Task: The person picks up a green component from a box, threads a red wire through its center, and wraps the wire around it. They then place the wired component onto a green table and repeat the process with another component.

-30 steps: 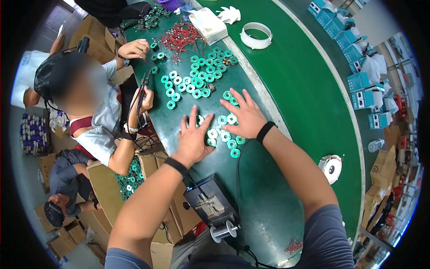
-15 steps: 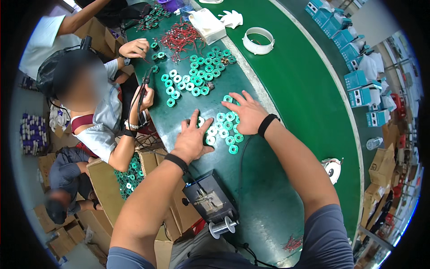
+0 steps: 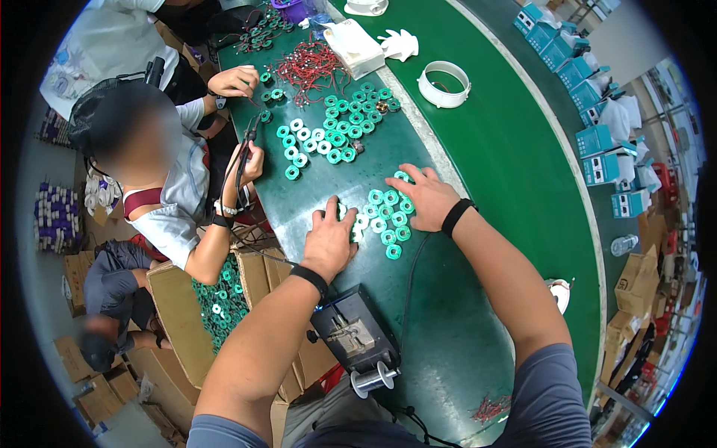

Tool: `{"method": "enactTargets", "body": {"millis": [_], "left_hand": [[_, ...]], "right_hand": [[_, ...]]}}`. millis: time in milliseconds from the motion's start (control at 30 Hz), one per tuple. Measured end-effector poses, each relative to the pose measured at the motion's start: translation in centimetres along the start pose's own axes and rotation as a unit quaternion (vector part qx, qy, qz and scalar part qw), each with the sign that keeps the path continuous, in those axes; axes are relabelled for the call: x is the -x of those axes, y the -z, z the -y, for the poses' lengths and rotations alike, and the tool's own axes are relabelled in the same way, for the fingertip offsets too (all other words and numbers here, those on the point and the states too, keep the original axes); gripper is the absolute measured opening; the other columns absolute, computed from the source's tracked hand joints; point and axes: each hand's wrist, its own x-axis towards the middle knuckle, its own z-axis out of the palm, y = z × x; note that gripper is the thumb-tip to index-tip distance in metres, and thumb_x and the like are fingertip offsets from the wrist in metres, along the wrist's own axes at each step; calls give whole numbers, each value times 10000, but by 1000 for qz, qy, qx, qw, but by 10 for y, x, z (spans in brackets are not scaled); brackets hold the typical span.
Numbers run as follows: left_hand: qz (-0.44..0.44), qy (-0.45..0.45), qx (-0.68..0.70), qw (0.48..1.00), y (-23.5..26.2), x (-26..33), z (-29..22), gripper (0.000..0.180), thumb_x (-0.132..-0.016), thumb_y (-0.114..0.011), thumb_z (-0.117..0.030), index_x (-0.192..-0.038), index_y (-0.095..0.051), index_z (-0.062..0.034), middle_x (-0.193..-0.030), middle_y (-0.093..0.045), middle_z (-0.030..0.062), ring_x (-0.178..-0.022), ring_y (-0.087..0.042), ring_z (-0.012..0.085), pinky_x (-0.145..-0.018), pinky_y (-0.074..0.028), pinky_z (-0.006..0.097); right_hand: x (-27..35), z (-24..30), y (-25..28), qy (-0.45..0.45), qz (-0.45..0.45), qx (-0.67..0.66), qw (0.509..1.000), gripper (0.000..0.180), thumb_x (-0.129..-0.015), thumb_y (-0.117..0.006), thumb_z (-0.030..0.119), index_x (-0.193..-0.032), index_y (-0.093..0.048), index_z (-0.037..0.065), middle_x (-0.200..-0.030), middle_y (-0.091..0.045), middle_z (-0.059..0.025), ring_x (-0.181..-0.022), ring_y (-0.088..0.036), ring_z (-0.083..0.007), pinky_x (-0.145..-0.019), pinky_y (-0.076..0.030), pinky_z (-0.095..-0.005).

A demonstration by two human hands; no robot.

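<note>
My left hand (image 3: 327, 243) lies palm down on the green table with its fingers spread. Its fingertips rest against a few pale and green ring-shaped parts (image 3: 362, 222), some partly hidden under them. To its right, my right hand (image 3: 427, 200) also has its fingers apart, lying over the right side of the same loose group. One green ring-shaped part (image 3: 402, 177) shows under its fingertips. Between my hands several more green ring-shaped parts (image 3: 388, 237) lie flat, close together. Neither hand has lifted a part.
Farther off lie a larger group of green rings (image 3: 334, 138) and red wires (image 3: 310, 69). At left, a co-worker's hand (image 3: 252, 160) holds a thin black corded tool. Near me stands a black box (image 3: 351, 328) with a wire spool (image 3: 375, 379). A white ring (image 3: 444, 84) sits on the green strip.
The whole view has shifted slightly. My left hand has moved a little rightward against the rings, drawing in toward the group. My right hand stays over its right side.
</note>
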Motion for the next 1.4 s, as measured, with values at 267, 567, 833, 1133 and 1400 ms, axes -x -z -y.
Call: {"method": "enactTargets", "body": {"millis": [267, 567, 833, 1133, 1400], "left_hand": [[-35, 41, 51, 997, -4, 1, -9, 625, -800, -817, -284, -1367, -582, -163, -1499, -399, 241, -1239, -501, 480, -1021, -515, 524], [-32, 57, 52, 996, -5, 4, -11, 568, -768, -808, -205, -1300, -609, -184, -1485, -395, 193, -1201, -538, 446, -891, -594, 524], [-7, 79, 57, 995, 8, 5, -9, 601, -756, -816, -197, -1319, -606, -188, -1450, -421, 190, -1197, -545, 454, -930, -574, 524], [12, 93, 65, 994, 12, 9, -12, 602, -748, -833, -214, -1308, -618, -171, -1443, -427, 174, -1222, -537, 443, -955, -560, 534], [-9, 75, 108, 991, 29, 24, -6, 618, -728, -846, -204, -1302, -625, -141, -1451, -444, 220, -1197, -555, 476, -1003, -530, 503]], "right_hand": [[-8, -9, -13, 8, -52, 29, 998, 786, -704, -865, 188, -1425, -564, 267, -1503, -419, -164, -1202, -529, -462, -1027, -514, -497], [-3, -7, -12, -22, -59, -2, 998, 443, -778, -749, 96, -1203, -704, 215, -1460, -463, -159, -1201, -542, -450, -975, -547, -509], [0, -2, -9, -15, -70, 25, 997, 532, -756, -754, 90, -1263, -666, 221, -1464, -434, -175, -1188, -541, -488, -965, -550, -541], [0, 10, -1, -50, -56, 28, 997, 989, -644, -862, 178, -1527, -416, 210, -1562, -343, -214, -1269, -492, -502, -1016, -542, -529], [-12, 9, -9, -63, -46, -5, 997, 884, -672, -801, 87, -1488, -469, 158, -1461, -451, -221, -1250, -501, -483, -1029, -506, -504]]}}
